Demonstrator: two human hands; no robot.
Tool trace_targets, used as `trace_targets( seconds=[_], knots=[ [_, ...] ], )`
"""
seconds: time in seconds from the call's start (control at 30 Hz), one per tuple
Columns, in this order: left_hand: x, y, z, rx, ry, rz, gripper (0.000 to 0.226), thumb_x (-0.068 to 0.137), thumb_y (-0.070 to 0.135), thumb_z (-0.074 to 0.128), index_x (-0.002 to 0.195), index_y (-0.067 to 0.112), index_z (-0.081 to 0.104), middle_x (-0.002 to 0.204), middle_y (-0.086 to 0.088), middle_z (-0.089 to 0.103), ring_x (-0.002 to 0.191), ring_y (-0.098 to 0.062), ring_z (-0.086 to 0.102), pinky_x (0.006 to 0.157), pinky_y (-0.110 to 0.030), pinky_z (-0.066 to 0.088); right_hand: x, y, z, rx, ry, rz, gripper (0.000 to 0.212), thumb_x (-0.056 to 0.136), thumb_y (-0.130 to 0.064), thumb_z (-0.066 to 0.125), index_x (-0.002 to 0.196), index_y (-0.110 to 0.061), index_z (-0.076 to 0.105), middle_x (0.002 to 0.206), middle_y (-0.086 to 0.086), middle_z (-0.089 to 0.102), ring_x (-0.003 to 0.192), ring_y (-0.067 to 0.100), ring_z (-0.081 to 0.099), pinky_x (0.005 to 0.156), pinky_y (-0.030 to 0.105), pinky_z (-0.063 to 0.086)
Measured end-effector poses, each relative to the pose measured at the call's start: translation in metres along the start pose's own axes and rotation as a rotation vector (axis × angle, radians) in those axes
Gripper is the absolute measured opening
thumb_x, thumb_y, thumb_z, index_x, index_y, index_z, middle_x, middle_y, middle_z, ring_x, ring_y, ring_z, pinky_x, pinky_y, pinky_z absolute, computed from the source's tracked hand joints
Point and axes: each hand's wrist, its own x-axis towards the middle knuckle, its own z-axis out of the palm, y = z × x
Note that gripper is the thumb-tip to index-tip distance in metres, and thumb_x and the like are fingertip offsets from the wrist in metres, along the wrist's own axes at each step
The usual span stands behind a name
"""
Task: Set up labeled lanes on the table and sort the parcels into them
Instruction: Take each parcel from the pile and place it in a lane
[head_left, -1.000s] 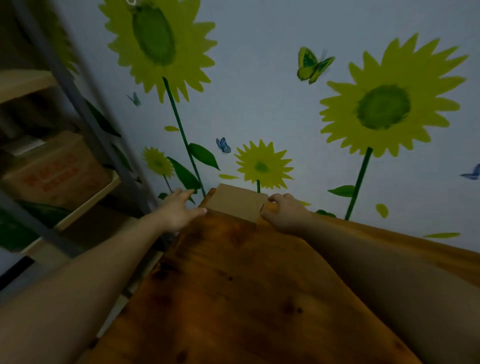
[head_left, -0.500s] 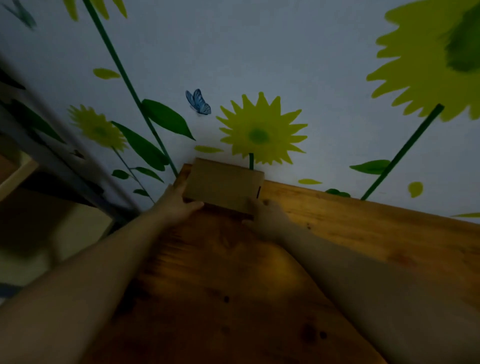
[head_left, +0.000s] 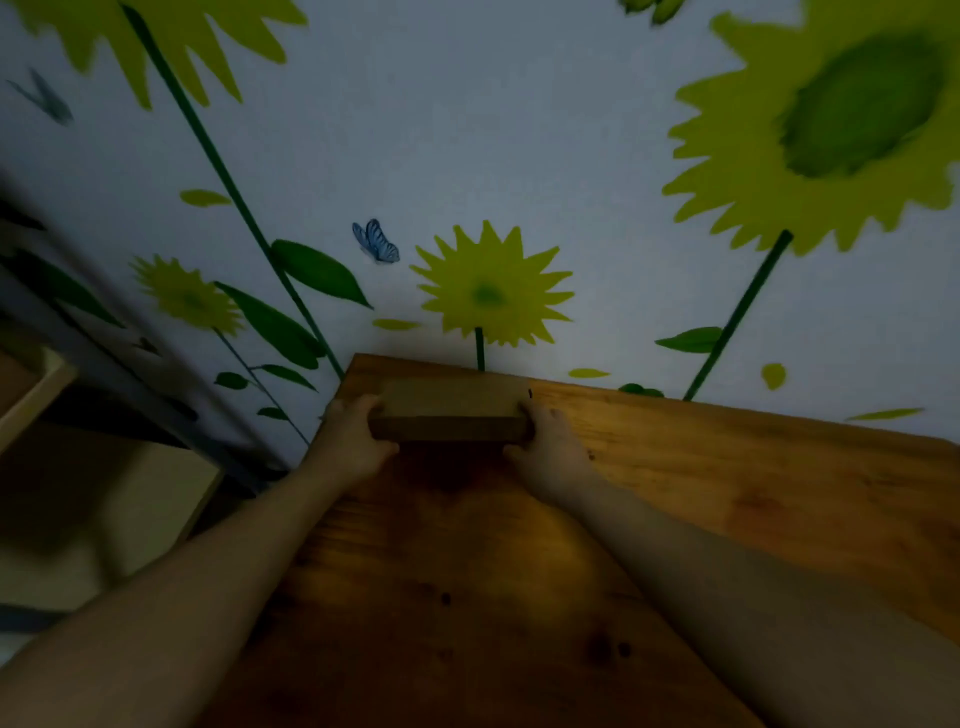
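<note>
A flat brown cardboard parcel (head_left: 452, 408) lies at the far left corner of the wooden table (head_left: 727, 467), close to the wall. My left hand (head_left: 358, 436) grips its left end and my right hand (head_left: 545, 441) grips its right end. Both arms reach forward over the tabletop. No lane labels are in view.
The wall behind the table carries sunflower and butterfly stickers (head_left: 491, 296). A metal shelving unit with pale boards (head_left: 104, 499) stands just left of the table's left edge. The room is dim.
The parcel has come down from tilted against the wall to lying flat on the table corner. Both hands shifted to its two ends. The view dropped lower.
</note>
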Motion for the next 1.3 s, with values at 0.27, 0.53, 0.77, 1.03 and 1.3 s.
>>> trace_targets(
  seconds=[0.27, 0.53, 0.77, 1.03, 1.3],
  knots=[
    [-0.076, 0.064, -0.061, -0.03, 0.252, 0.361, 0.048, 0.083, 0.018, 0.068, 0.128, 0.01, 0.052, 0.116, -0.013, 0.046, 0.101, -0.029, 0.052, 0.086, -0.034, 0.04, -0.077, -0.028, -0.078, 0.159, 0.34, -0.078, 0.058, 0.092, -0.028, 0.059, 0.143, -0.016, 0.035, 0.13, 0.009, 0.049, 0.113, 0.025, 0.053, 0.092, 0.034, 0.043],
    [-0.183, 0.096, -0.096, -0.238, 0.187, 0.555, 0.033, 0.087, 0.023, 0.062, 0.12, 0.02, 0.057, 0.108, -0.002, 0.056, 0.097, -0.02, 0.056, 0.077, -0.029, 0.046, -0.207, -0.053, -0.127, 0.189, 0.597, -0.109, 0.035, 0.096, -0.03, 0.052, 0.128, -0.017, 0.055, 0.113, 0.009, 0.053, 0.097, 0.021, 0.056, 0.082, 0.028, 0.044],
    [-0.255, 0.138, -0.102, -0.524, 0.046, 0.468, 0.04, 0.093, 0.028, 0.056, 0.131, 0.018, 0.049, 0.11, -0.004, 0.059, 0.087, -0.018, 0.063, 0.073, -0.036, 0.056, -0.305, -0.032, -0.153, 0.355, 0.536, -0.14, 0.041, 0.093, -0.017, 0.056, 0.132, -0.027, 0.047, 0.116, -0.005, 0.062, 0.105, 0.016, 0.06, 0.074, 0.021, 0.05],
    [-0.344, 0.225, -0.047, -0.764, -0.374, 0.375, 0.003, 0.097, 0.014, 0.048, 0.096, 0.011, 0.049, 0.095, -0.012, 0.062, 0.076, -0.016, 0.064, 0.052, -0.027, 0.057, -0.398, 0.011, -0.22, 0.651, 0.81, 0.016, 0.091, 0.083, -0.027, 0.071, 0.152, -0.027, 0.01, 0.141, 0.005, 0.039, 0.125, 0.028, 0.046, 0.097, 0.043, 0.045],
    [-0.458, 0.342, 0.056, -0.404, -0.744, 0.54, 0.045, 0.087, 0.009, 0.061, 0.119, 0.035, 0.044, 0.098, -0.004, 0.065, 0.084, -0.019, 0.063, 0.067, -0.039, 0.054, -0.536, 0.128, -0.292, 0.621, 0.765, 0.049, 0.074, 0.085, -0.009, 0.067, 0.144, -0.032, 0.03, 0.106, -0.003, 0.059, 0.091, 0.014, 0.065, 0.07, 0.036, 0.059]
  ],
)
